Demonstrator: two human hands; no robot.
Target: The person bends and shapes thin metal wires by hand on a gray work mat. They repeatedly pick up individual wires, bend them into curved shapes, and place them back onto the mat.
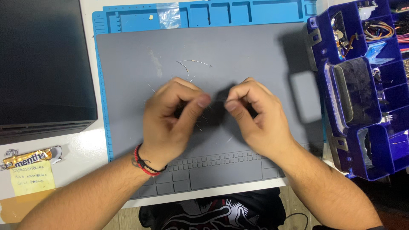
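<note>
My left hand [172, 115] and my right hand [255, 115] are curled close together over the middle of a grey work mat [238, 55]. Both pinch something small and dark between thumb and fingers; the fingers hide most of it, so I cannot tell what it is. Thin wire leads stick out below my left fingers. A bent thin wire [191, 64] lies on the mat just beyond my left hand. A red and black cord bracelet [142, 164] circles my left wrist.
A blue tray edge [204, 12] with slots borders the mat at the top. A blue parts organiser [362, 85] with wires and small components stands at the right. At the left sits a black box [42, 64]; a candy roll [30, 158] and yellow sticky note [33, 178] lie below it.
</note>
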